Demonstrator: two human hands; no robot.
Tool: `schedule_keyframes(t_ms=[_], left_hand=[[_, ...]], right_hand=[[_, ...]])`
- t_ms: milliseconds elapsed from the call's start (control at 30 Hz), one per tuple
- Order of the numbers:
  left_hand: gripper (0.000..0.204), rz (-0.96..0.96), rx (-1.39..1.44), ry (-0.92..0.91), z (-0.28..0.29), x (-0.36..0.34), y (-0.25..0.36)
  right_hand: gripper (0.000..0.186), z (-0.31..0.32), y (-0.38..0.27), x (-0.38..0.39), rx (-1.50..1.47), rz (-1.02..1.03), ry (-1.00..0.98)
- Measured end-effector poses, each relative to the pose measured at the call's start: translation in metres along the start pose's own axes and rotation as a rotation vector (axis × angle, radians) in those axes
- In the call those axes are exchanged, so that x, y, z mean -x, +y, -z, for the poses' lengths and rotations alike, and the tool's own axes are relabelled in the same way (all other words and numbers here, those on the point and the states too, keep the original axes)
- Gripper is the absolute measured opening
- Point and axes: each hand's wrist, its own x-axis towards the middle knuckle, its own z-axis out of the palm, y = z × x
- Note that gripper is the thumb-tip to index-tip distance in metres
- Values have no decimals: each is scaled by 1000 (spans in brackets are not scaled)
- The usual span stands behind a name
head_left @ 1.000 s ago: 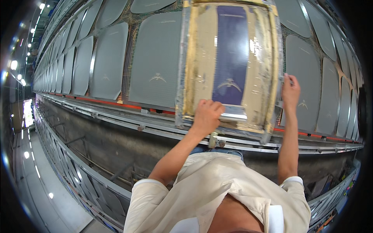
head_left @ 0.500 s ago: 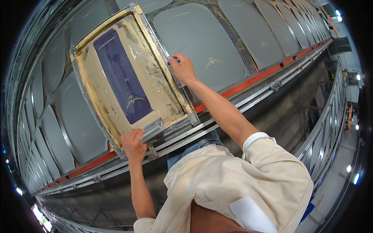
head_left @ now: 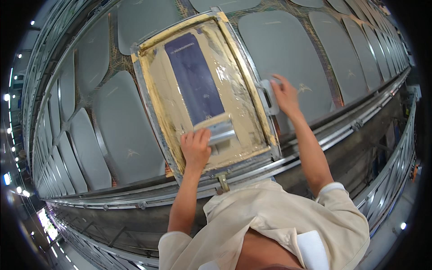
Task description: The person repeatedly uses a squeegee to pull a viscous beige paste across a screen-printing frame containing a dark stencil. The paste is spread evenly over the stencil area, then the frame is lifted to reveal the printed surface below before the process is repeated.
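Note:
A screen-printing frame (head_left: 157,118) with yellowed inner edges lies on the long table, tilted in view. Its tan-coated screen surrounds a dark purple printing window (head_left: 198,81). My left hand (head_left: 195,147) is closed around the left end of a silver squeegee (head_left: 222,133), which rests on the screen at the window's near end. Pale ink lies along the blade and wet patches shine on the screen. On the frame's right side is a grey handle (head_left: 271,100). My right hand (head_left: 285,95) is beside it, fingers loosely apart, holding nothing.
Rounded grey panels (head_left: 283,45) lie in rows over the table, some with small pale prints. A metal rail (head_left: 310,150) runs along the near edge, against my body. A metal clamp piece (head_left: 222,182) sits at the frame's near end.
The squeegee, in my left hand, has moved from the frame's near edge up onto the screen. My right hand has loosened from the side handle. The whole view has swung, shifting the frame rightward.

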Motion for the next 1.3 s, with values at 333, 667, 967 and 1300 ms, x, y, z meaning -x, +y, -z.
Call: schedule_keyframes(t_ms=[333, 667, 967, 1300], left_hand=[[27, -34, -17, 193, -32, -246, -171], [27, 36, -131, -70, -23, -268, -186], [36, -173, -83, -176, 3, -113, -97], [28, -190, -166, -302, 10, -141, -86]], right_hand=[[33, 169, 211, 83, 527, -2, 445], [63, 165, 300, 113, -204, -614, 839], [59, 153, 238, 97, -111, -664, 889], [56, 154, 252, 111, -238, -512, 817]])
